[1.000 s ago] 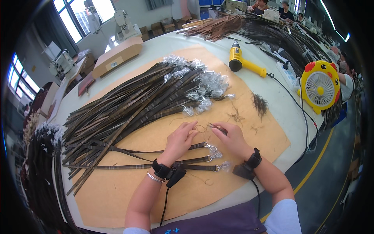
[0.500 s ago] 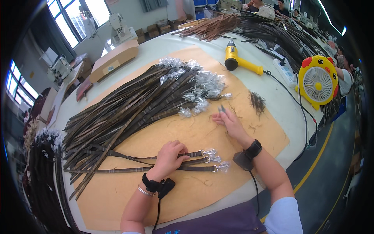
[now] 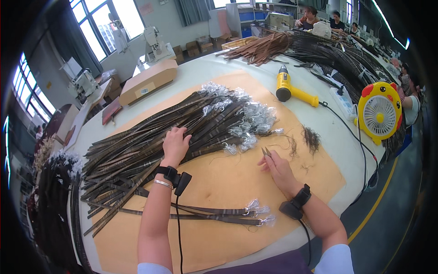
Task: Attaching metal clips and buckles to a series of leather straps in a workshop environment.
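My left hand [image 3: 176,145] lies on a large pile of dark striped straps [image 3: 150,123], fingers spread over them and thumb out to the right; no strap is visibly gripped. My right hand [image 3: 279,172] is closed on a pair of thread snips [image 3: 267,152], their pointed tips showing above the fingers, over the tan paper [image 3: 214,182]. Clear-wrapped metal hooks [image 3: 255,118] bunch at the pile's right end. Nearer me a few separate straps [image 3: 228,219] lie side by side, with wrapped snap hooks [image 3: 258,209] at their right ends.
Thread scraps [image 3: 311,139] lie right of the pile. A yellow heat gun [image 3: 294,91] and yellow fan [image 3: 379,114] with cables stand beyond. A cardboard box [image 3: 148,82] and brown straps [image 3: 260,48] are at the back. More straps [image 3: 57,205] hang at left; people sit far right.
My left hand has left the separate straps and moved up and left onto the pile. Those straps lie lower and further right in view. My right hand keeps the snips; the view has shifted.
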`<action>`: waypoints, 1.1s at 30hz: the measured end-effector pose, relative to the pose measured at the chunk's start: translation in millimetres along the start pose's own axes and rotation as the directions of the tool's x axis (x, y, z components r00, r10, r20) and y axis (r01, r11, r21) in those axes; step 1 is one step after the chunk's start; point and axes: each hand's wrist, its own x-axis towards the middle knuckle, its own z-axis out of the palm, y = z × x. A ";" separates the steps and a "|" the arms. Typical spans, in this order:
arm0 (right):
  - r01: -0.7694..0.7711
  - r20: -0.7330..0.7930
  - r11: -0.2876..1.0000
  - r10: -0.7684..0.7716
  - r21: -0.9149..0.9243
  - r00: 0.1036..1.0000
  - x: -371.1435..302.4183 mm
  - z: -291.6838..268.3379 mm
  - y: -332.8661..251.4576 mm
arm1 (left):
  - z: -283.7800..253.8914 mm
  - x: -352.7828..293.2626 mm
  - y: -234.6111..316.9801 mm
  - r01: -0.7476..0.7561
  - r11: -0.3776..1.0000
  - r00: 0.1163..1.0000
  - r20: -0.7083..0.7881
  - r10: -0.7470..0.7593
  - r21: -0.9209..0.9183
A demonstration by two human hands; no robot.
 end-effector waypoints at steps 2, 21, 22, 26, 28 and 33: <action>-0.012 0.016 1.000 0.012 -0.017 1.000 -3.5 -1.3 0.5 | 5.9 6.5 1.1 0.006 1.000 0.999 0.040 -0.005 -0.021; 0.172 0.077 0.933 -0.155 -0.316 0.985 -13.4 2.6 -16.5 | -27.7 -143.7 31.7 -0.079 0.953 0.967 0.210 0.144 -0.293; 0.159 0.180 0.931 -0.103 -0.328 0.978 -16.0 2.0 -25.1 | -30.8 -141.5 32.9 -0.115 0.962 0.966 0.200 0.167 -0.248; 0.267 0.339 0.889 -0.137 -0.372 0.931 -27.2 9.1 -17.2 | -36.4 -132.9 61.8 -0.255 0.945 0.953 0.114 0.281 -0.203; 0.318 0.330 0.867 -0.193 -0.384 0.924 -30.3 11.3 -15.2 | -35.8 -128.1 89.9 -0.206 0.853 0.954 0.097 0.284 -0.479; 0.054 0.172 0.948 0.001 -0.315 0.985 -24.4 13.3 -31.8 | -13.4 -112.2 107.9 -0.062 0.837 0.932 0.268 0.243 -0.543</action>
